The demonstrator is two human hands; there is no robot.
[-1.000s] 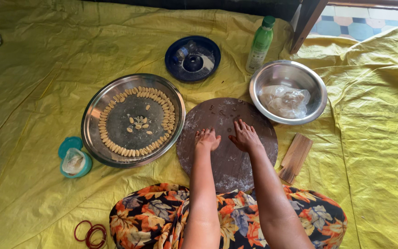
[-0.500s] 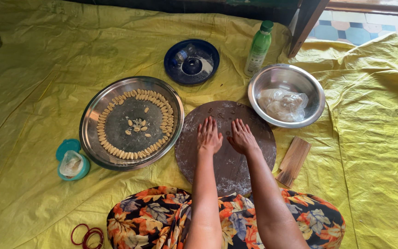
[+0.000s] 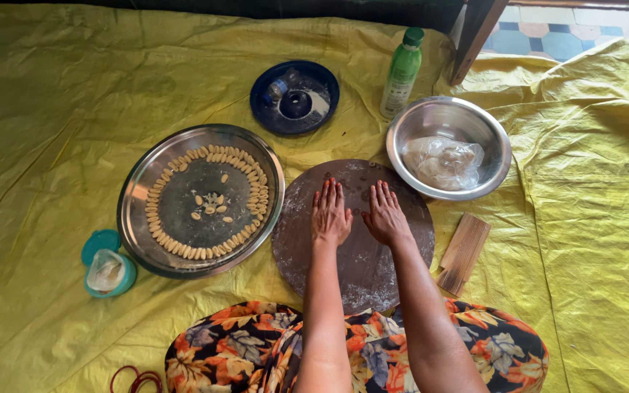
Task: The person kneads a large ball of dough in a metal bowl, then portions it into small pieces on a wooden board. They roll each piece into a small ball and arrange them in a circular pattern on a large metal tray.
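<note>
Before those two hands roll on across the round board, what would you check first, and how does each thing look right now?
1. Both hands flat on the round board: left hand and right hand palms down, ok.
2. Dough under the palms: hidden, cannot tell.
3. Board dusted with flour: pale patches show, ok.
4. Steel tray has room: shaped pieces ring the rim, few in the middle, ok.
5. Steel bowl beside the board holds a clear bag: ok.
6. Ridged wooden paddle beside the board: ok.
</note>
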